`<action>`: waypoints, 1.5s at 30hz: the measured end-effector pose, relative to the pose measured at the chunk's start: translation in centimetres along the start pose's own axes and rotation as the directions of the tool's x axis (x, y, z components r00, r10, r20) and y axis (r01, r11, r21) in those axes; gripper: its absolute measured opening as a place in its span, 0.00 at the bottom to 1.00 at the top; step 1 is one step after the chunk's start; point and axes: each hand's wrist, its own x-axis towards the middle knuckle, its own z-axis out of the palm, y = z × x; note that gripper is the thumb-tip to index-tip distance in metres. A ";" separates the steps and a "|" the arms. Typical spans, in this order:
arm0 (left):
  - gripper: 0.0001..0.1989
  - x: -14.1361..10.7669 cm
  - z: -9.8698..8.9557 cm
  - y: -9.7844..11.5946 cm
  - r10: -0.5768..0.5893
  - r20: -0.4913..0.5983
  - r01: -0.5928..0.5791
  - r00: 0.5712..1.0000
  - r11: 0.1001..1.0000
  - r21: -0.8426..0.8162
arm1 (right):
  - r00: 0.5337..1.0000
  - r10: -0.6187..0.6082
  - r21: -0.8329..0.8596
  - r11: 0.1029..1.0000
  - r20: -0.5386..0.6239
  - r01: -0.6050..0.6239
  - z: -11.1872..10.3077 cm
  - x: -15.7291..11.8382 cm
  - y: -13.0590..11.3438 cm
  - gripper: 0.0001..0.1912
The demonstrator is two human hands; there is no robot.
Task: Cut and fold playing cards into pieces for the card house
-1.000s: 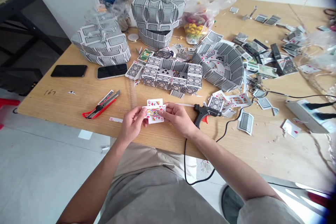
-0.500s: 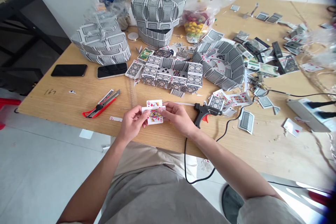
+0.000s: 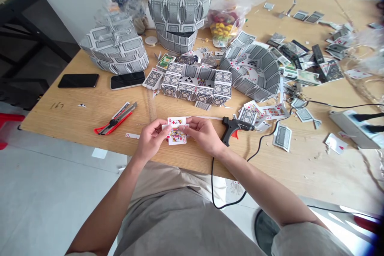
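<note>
My left hand [image 3: 151, 140] and my right hand [image 3: 202, 135] hold a small group of playing cards [image 3: 176, 133] just above the table's front edge. One queen of diamonds stands upright, with another card laid crosswise behind or over it. The left fingers pinch the cards' left side and the right fingers press the right side, hiding their edges. A black hot glue gun [image 3: 235, 127] with a red trigger lies close to my right hand, and a thin white strip [image 3: 204, 117] runs from the cards toward it.
A red box cutter [image 3: 115, 119] and several scraps lie left of my hands. Card-built structures [image 3: 196, 84] stand ahead, with larger ones [image 3: 178, 12] behind. Two phones [image 3: 78, 81] lie at left. Black cable [image 3: 228, 204] hangs off the table's front edge; loose cards cover the right.
My hands have drawn slightly closer over the cards, and the left fingers cover more of the crosswise card. The view has shifted a little, with the table sitting slightly higher in the picture.
</note>
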 end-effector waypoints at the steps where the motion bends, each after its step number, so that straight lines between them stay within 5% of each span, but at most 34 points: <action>1: 0.16 0.0 0.0 -0.1 -0.002 -0.003 0.002 1.000 1.000 0.005 | 1.000 0.002 0.000 1.000 0.004 -0.002 0.0 0.0 0.0 0.20; 28: 0.16 -0.1 -0.3 -0.9 0.061 -0.015 -0.060 0.998 0.997 0.042 | 1.000 0.022 -0.061 0.998 0.021 -0.021 -0.4 0.2 0.0 0.22; 45: 0.16 -0.1 -0.3 -0.6 0.038 -0.011 -0.038 0.999 0.999 0.005 | 0.997 -0.078 -0.110 0.991 0.021 0.080 -0.3 0.1 -0.1 0.21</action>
